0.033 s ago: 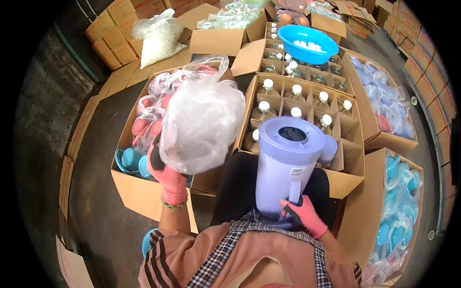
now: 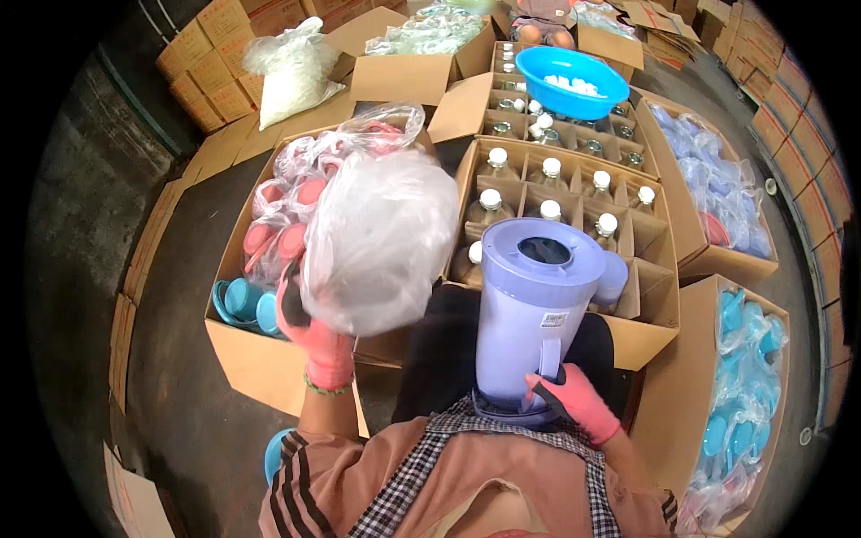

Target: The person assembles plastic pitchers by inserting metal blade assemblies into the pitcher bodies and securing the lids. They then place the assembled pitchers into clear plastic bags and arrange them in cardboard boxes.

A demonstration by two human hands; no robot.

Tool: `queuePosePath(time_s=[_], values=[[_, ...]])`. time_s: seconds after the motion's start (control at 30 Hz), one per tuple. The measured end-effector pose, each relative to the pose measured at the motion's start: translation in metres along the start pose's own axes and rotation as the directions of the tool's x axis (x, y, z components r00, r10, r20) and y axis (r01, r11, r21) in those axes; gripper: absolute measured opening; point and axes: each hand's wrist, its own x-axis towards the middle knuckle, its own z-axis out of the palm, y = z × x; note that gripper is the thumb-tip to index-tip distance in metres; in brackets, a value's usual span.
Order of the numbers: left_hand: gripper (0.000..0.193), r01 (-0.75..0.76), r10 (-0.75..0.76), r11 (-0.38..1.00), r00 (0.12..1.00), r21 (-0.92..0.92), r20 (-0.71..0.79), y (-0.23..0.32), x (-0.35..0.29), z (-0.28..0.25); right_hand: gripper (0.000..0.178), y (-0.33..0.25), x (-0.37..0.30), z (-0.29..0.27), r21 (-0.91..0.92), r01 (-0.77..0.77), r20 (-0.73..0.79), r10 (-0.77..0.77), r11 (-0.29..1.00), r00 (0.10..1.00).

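Note:
My left hand (image 2: 318, 336), in a pink glove with dark finger parts, is closed on a clear plastic bag (image 2: 381, 238) that billows out above the left carton. Upright against my lap stands a purple lidded pitcher (image 2: 534, 314) with a small label on its side and a cup-like purple piece (image 2: 610, 278) at its right. My right hand (image 2: 578, 399), gloved the same way, grips the pitcher's handle (image 2: 550, 359) low on its front. The palm side of my left hand is partly hidden by the bag.
To the left, an open carton (image 2: 260, 372) holds bagged pink and blue cups. Ahead, a divided carton (image 2: 641, 336) holds several white-capped bottles (image 2: 491, 202). Beyond it sits a blue basin (image 2: 574, 81) of white caps. Cartons of bagged purple cups (image 2: 713, 184) and blue cups (image 2: 740, 386) stand right.
The plastic bag's shape has shifted slightly in my left hand. Both hands keep their grips, and the pitcher stays almost where it was.

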Motion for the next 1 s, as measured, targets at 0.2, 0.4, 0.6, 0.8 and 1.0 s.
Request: queuePosePath(time_s=[0.2, 0.4, 0.6, 0.8, 1.0], values=[[0.052, 0.279, -0.208, 0.947, 0.912, -0.162, 0.353, -0.005, -0.062, -0.02, 0.037, -0.078, -0.037, -0.029, 0.368, 0.48, -0.213, -0.43, 0.797, 0.877], [0.041, -0.14, 0.209, 0.973, 0.867, -0.182, 0.453, 0.009, -0.041, 0.026, 0.049, -0.111, 0.016, -0.03, 0.285, 0.524, -0.294, -0.447, 0.802, 0.845], [0.045, -0.412, 0.263, 0.895, 0.799, 0.174, 0.542, 0.008, -0.003, 0.029, 0.024, -0.133, 0.011, -0.062, 0.725, 0.608, -0.476, -0.402, 0.324, 0.782], [0.111, 0.402, -0.035, 0.845, 0.701, -0.354, 0.712, -0.013, 0.023, 0.071, 0.035, -0.112, 0.013, -0.082, 0.561, 0.694, -0.384, -0.6, 0.452, 0.702], [0.084, 0.87, 0.078, 0.212, 0.439, -0.445, 0.895, 0.021, 0.044, 0.114, 0.041, -0.093, -0.006, -0.078, -0.308, 0.895, -0.097, -0.946, 0.323, 0.309]])
